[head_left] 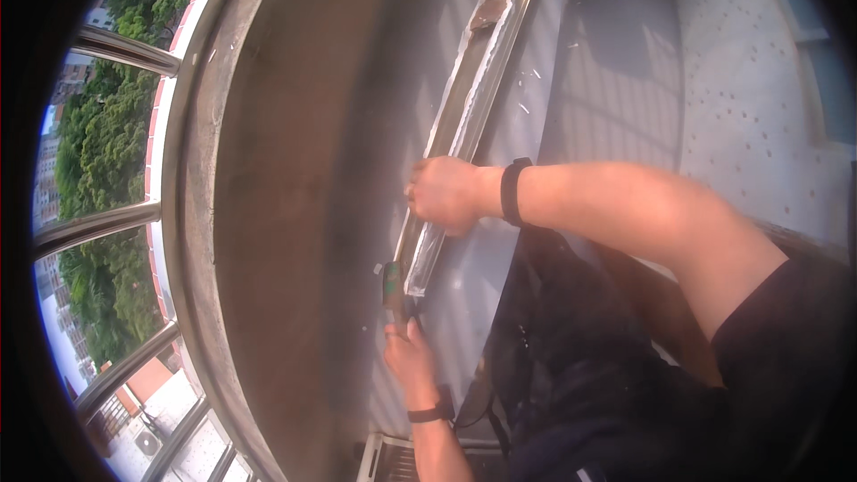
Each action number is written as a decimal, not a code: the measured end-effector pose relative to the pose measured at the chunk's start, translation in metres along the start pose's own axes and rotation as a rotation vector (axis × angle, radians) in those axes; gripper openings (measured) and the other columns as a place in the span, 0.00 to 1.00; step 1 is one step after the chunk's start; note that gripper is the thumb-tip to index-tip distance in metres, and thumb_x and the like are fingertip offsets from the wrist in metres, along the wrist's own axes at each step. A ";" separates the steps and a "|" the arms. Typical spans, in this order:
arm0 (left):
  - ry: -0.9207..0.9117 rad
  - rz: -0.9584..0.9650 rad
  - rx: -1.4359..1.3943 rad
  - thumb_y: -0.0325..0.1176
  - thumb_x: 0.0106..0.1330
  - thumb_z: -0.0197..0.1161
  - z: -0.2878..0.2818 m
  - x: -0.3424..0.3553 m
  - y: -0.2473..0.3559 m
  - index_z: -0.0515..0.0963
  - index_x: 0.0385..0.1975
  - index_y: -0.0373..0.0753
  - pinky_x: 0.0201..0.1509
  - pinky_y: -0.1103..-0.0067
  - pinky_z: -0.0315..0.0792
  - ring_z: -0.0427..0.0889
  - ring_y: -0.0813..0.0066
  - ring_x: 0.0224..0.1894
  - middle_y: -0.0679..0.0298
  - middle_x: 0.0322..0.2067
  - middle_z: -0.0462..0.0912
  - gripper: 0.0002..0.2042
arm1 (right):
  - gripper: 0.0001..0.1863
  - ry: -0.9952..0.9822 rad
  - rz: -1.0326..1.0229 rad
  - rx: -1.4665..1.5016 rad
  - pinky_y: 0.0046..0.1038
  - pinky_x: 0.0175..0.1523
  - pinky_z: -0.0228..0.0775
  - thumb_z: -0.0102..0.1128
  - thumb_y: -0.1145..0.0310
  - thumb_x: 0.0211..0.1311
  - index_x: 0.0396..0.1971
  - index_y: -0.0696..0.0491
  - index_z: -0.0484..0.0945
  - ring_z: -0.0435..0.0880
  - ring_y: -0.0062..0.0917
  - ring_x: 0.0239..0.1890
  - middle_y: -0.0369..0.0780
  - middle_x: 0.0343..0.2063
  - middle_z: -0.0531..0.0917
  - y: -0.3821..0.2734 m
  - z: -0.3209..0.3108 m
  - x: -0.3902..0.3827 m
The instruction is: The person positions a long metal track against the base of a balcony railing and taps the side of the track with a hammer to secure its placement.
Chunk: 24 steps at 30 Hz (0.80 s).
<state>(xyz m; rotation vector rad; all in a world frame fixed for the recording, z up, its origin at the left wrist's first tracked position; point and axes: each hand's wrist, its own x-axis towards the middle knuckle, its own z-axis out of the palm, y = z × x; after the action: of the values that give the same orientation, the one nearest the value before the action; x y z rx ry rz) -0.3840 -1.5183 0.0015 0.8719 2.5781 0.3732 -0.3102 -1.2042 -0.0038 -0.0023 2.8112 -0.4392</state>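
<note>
Long pale metal channel strip (473, 80), dusty and flecked white, lies on the grey balcony floor beside the curved concrete parapet wall (286, 170). Right hand (444, 194) is clamped over the strip near its lower end, fingers curled shut around the rails. Just below that end, the left hand (409, 357) grips a green-handled tool (393, 286) (can't tell what kind), its tip touching the strip's end. Looks like mid-scraping or prying to me. Next move probably calls for steady downward pressure from the right hand so the strip doesn't skid.
</note>
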 end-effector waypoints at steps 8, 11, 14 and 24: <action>0.225 0.279 -0.463 0.43 0.75 0.56 -0.040 -0.009 0.006 0.75 0.28 0.28 0.27 0.66 0.67 0.74 0.67 0.20 0.54 0.16 0.72 0.22 | 0.20 0.039 -0.005 -0.018 0.35 0.70 0.67 0.72 0.62 0.42 0.37 0.54 0.86 0.84 0.34 0.49 0.41 0.41 0.86 0.006 0.013 -0.006; 0.188 0.137 -0.296 0.43 0.75 0.56 -0.005 -0.009 -0.008 0.76 0.36 0.28 0.31 0.67 0.70 0.77 0.61 0.23 0.53 0.20 0.76 0.19 | 0.21 0.019 -0.033 -0.036 0.35 0.69 0.68 0.74 0.61 0.42 0.37 0.55 0.85 0.84 0.37 0.50 0.42 0.41 0.85 -0.006 0.003 0.004; 0.119 0.075 -0.260 0.38 0.75 0.55 -0.014 0.005 0.018 0.74 0.45 0.27 0.39 0.64 0.74 0.80 0.48 0.30 0.48 0.28 0.82 0.16 | 0.21 0.039 -0.012 -0.058 0.35 0.66 0.69 0.72 0.62 0.43 0.39 0.54 0.85 0.83 0.37 0.51 0.41 0.42 0.85 0.010 0.002 0.002; 0.167 -0.146 -0.166 0.33 0.74 0.54 -0.050 -0.053 -0.023 0.75 0.46 0.23 0.45 0.62 0.73 0.81 0.41 0.37 0.40 0.37 0.83 0.15 | 0.49 0.146 -0.004 0.048 0.47 0.79 0.49 0.74 0.63 0.43 0.70 0.55 0.63 0.64 0.38 0.72 0.46 0.64 0.71 -0.015 0.038 -0.051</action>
<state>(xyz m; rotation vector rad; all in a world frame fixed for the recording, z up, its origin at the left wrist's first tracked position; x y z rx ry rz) -0.3795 -1.5753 0.0526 0.6135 2.6943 0.6294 -0.2513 -1.2272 -0.0193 0.0351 2.9429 -0.5278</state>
